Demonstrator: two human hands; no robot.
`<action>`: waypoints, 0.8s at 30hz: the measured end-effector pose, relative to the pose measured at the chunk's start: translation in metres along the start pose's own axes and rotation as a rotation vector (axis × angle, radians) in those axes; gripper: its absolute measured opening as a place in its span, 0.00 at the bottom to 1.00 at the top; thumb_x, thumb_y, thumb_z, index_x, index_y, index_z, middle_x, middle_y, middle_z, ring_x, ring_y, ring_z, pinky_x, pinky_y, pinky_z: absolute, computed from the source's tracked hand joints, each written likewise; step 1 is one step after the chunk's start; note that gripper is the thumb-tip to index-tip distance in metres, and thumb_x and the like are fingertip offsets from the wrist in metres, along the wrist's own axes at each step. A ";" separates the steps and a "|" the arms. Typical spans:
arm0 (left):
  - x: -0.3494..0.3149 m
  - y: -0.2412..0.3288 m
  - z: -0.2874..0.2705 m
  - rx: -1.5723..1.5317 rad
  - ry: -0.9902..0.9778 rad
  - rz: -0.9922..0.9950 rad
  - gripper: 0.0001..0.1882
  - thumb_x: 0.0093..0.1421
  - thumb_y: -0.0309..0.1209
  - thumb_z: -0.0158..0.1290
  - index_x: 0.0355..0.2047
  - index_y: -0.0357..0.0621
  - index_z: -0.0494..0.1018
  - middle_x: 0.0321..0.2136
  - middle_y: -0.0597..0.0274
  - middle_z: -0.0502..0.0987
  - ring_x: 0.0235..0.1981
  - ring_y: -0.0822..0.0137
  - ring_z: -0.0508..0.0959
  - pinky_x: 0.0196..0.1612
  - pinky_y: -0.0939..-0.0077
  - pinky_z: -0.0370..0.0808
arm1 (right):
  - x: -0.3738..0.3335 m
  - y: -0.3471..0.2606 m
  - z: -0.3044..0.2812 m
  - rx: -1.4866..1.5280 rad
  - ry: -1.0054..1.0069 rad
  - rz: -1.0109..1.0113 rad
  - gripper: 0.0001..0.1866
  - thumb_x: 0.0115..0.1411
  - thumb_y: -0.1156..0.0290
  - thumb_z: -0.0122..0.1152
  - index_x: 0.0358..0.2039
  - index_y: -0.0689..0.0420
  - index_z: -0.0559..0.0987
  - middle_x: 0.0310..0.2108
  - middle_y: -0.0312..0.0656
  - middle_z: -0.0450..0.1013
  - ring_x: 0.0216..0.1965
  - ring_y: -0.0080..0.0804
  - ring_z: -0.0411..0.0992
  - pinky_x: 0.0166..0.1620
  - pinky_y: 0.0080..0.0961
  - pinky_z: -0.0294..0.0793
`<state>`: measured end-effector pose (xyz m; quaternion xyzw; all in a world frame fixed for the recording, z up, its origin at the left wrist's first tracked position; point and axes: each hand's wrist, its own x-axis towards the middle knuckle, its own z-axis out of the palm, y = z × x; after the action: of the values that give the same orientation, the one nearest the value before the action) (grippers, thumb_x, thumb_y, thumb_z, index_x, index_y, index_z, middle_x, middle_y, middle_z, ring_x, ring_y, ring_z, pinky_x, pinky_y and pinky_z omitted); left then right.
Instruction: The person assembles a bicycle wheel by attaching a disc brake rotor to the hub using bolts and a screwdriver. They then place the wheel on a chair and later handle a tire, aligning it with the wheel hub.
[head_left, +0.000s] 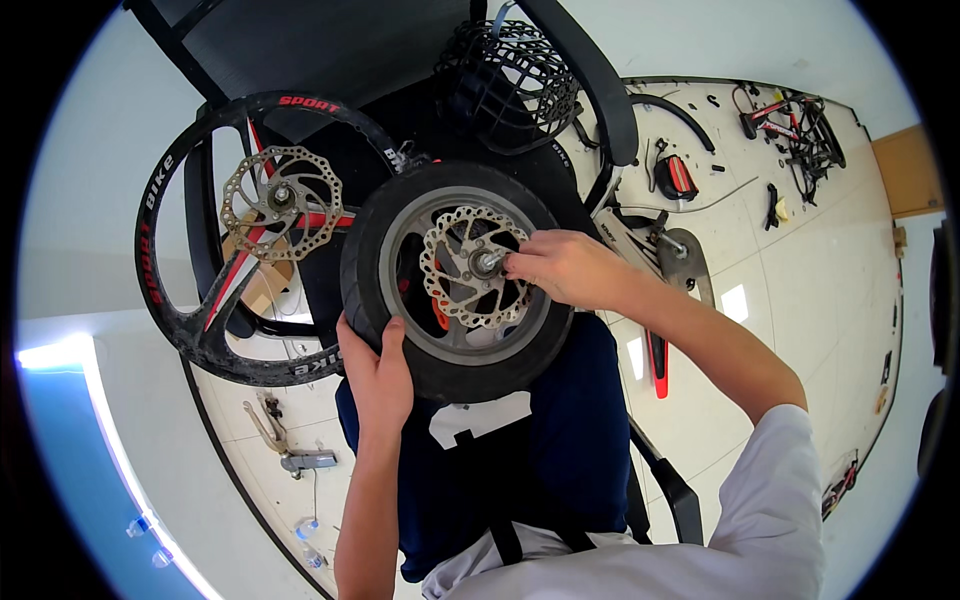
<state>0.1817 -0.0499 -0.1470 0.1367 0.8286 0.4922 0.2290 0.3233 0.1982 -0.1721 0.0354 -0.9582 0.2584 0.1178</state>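
A small wheel (548,338) with a black tyre and grey rim rests on my lap, tilted toward me. Its silver brake disc (437,268) faces up, with drilled holes and a wavy edge. My left hand (378,375) grips the tyre at the lower left, thumb on the sidewall and the other fingers partly hidden behind it. At the hub, my right hand (555,266) pinches the end of the axle (490,262) between thumb and fingers. Whether a small nut sits under those fingertips is hidden.
A larger spoked wheel (160,290) with its own brake disc (330,185) leans at the left against a black chair (600,70). A black wire basket (510,80) stands behind. Bike parts, a red-black bag (676,178) and a frame (785,125) lie on the tiled floor.
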 end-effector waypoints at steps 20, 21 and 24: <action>0.005 0.003 0.002 0.077 0.012 0.057 0.33 0.66 0.35 0.52 0.63 0.27 0.53 0.53 0.37 0.70 0.54 0.49 0.73 0.59 0.62 0.67 | -0.004 -0.028 0.012 0.080 0.099 0.287 0.06 0.62 0.70 0.59 0.37 0.57 0.77 0.29 0.47 0.77 0.33 0.49 0.76 0.36 0.41 0.76; 0.005 0.002 0.003 0.075 0.027 0.063 0.33 0.66 0.35 0.52 0.63 0.27 0.53 0.52 0.37 0.71 0.53 0.49 0.74 0.58 0.62 0.67 | -0.003 -0.028 0.012 0.083 0.109 0.287 0.06 0.62 0.70 0.59 0.37 0.57 0.77 0.29 0.47 0.77 0.33 0.50 0.75 0.36 0.42 0.76; 0.003 0.007 0.004 0.037 0.030 0.058 0.32 0.65 0.33 0.53 0.62 0.27 0.54 0.52 0.36 0.72 0.52 0.49 0.74 0.58 0.62 0.68 | -0.003 -0.037 0.011 0.074 0.105 0.347 0.06 0.63 0.69 0.59 0.36 0.57 0.77 0.29 0.48 0.76 0.31 0.51 0.75 0.34 0.42 0.76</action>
<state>0.1812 -0.0426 -0.1428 0.1578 0.8366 0.4851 0.1997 0.3284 0.1603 -0.1643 -0.1395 -0.9323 0.3116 0.1198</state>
